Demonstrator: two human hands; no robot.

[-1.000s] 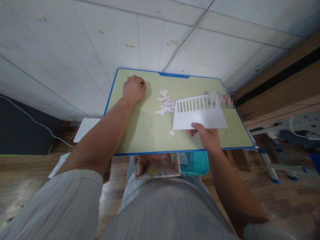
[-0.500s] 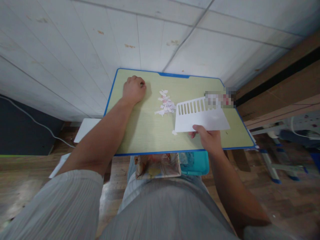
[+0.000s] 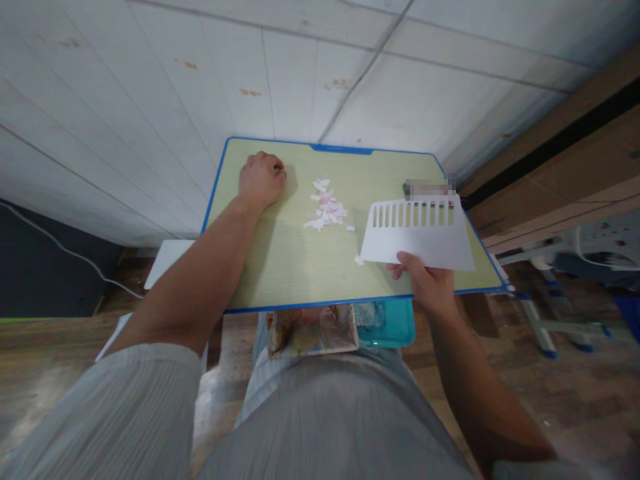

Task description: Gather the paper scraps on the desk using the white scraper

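Observation:
My right hand grips the near edge of a white sheet with a row of narrow slots cut along its far side. Thumb on top, fingers underneath, it holds the sheet over the right part of the table. My left hand rests closed at the table's far left; a small dark spot shows by its curled fingers, too small to name. Between the hands lies a loose pile of white paper scraps, some faintly pink. Two stray scraps lie to the right, one of them by the sheet's near left corner.
The pale green table has a blue rim and stands against a white panelled wall. A blurred-out item lies at its back right. Below the front edge are a patterned open container and a turquoise bin. Cardboard boxes stand right.
My right hand has moved the slotted sheet a little to the right, away from the scrap pile, uncovering a scrap beside it. My left hand stays closed in its place on the table.

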